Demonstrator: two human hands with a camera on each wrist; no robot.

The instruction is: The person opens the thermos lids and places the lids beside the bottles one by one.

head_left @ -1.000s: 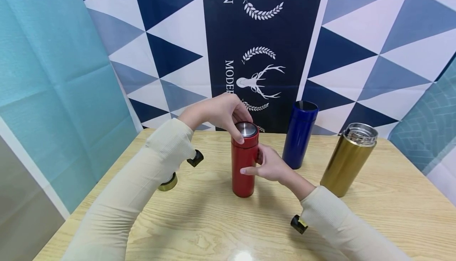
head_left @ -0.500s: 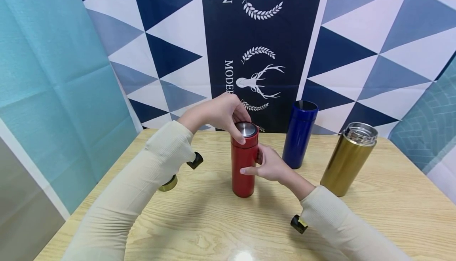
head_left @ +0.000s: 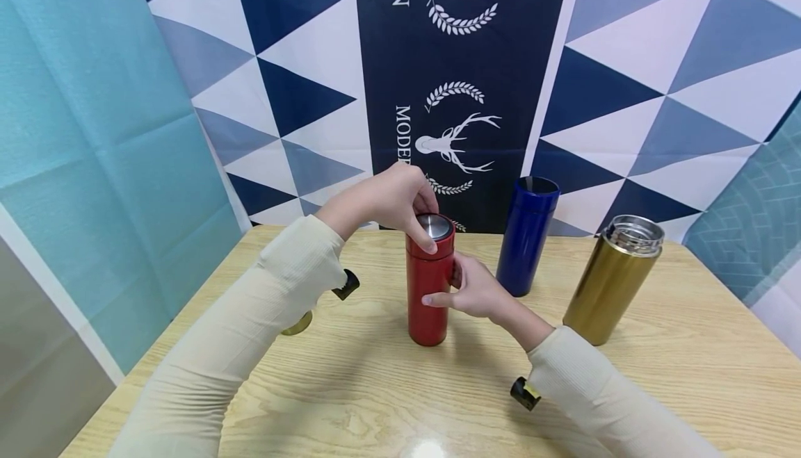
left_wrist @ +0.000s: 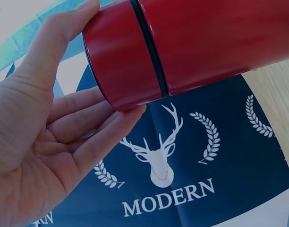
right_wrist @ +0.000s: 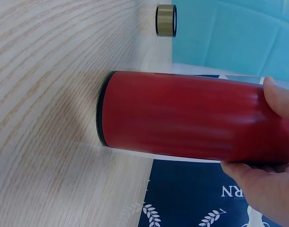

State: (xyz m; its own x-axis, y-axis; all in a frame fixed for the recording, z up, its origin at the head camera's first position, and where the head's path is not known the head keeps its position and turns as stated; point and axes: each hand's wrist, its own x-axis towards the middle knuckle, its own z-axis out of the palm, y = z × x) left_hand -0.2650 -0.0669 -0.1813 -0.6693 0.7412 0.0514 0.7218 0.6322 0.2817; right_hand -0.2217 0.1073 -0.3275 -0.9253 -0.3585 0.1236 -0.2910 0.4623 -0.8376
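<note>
Left hand (head_left: 399, 197), right hand (head_left: 475, 290) gripping red flask (head_left: 427, 274), backdrop (head_left: 466, 62) reading MODERN (left_wrist: 169, 197), apparently repeated

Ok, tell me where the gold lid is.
In the head view, the gold lid sits on the table left of the red flask, partly hidden behind the left sleeve.

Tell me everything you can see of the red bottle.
The red bottle is a glossy cylinder, apparently painted metal, standing upright on the wood-grain table. Its red lid is on, topped by a silvery, metallic-looking disc, with a dark seam below; how tight, I cannot tell. A black ring rims its bottom. The left-hand grip holds the lid; the right-hand grip holds the body.
</note>
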